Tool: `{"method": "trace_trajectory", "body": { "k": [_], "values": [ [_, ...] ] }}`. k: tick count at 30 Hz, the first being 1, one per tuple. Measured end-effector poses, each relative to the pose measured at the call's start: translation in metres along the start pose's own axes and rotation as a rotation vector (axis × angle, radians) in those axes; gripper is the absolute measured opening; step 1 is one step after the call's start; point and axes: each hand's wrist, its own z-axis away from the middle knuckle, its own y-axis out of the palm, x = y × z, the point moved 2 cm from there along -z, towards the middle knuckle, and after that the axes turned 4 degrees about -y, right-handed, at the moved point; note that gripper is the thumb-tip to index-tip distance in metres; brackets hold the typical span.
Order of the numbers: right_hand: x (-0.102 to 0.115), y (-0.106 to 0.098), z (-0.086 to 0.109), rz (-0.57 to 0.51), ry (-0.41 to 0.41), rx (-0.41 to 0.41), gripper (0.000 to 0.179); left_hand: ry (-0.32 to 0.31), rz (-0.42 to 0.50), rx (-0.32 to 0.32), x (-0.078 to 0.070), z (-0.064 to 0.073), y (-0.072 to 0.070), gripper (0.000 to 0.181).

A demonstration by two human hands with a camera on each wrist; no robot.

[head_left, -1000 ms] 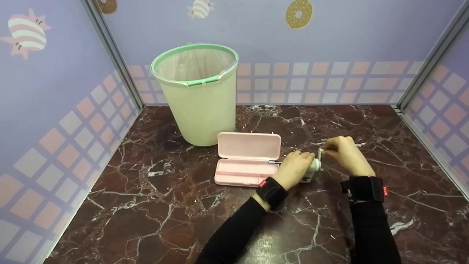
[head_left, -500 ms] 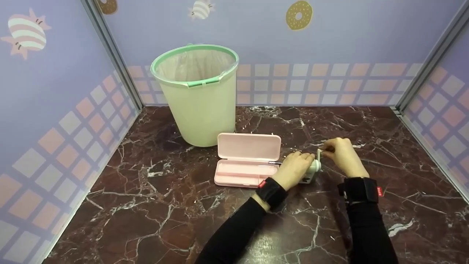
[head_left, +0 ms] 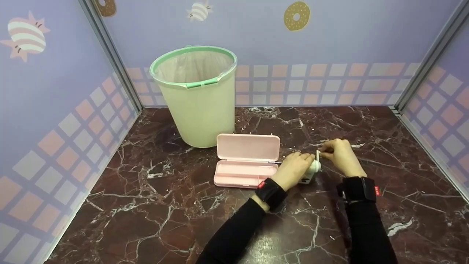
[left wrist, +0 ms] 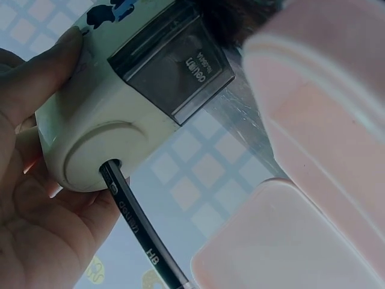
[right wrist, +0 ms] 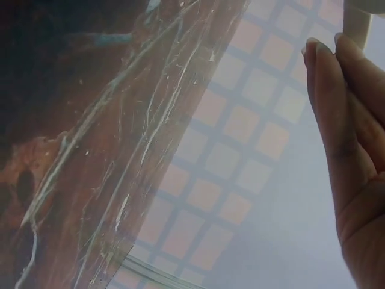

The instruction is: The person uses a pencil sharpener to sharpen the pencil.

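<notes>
My left hand grips a white crank pencil sharpener over its top, hiding much of it in the head view. A dark HB pencil sticks out of the round hole in the sharpener's front. Beside that hole, a smoky see-through shavings drawer shows in the left wrist view. At the sharpener's other end, my right hand pinches the crank handle between thumb and fingers. An opened pink pencil case lies just left of the sharpener, the pencil's end overlapping it in the head view.
Behind the pencil case stands a pale green trash bin with a clear liner. The dark marbled tabletop carries small white specks. Patterned wall panels enclose the left, back and right sides.
My right hand and wrist have shifted slightly left along with the crank handle. The left hand, sharpener and pencil case have stayed in place; the head view has shifted a little.
</notes>
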Motion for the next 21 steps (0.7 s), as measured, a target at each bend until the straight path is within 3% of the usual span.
{"method": "trace_trajectory", "body": {
  "k": [3,10,21],
  "values": [
    [0.0,0.005,-0.002,0.017,0.0,0.013,0.005,-0.001,-0.017,-0.015,0.0,0.002,0.0,0.056],
    [-0.009,0.026,0.003,-0.018,-0.001,0.214,0.006,-0.004,-0.046,-0.061,-0.001,0.006,0.002,0.056],
    [-0.012,0.025,0.002,-0.056,-0.011,0.261,0.005,-0.032,-0.055,-0.112,-0.001,0.007,0.001,0.049]
  ]
}}
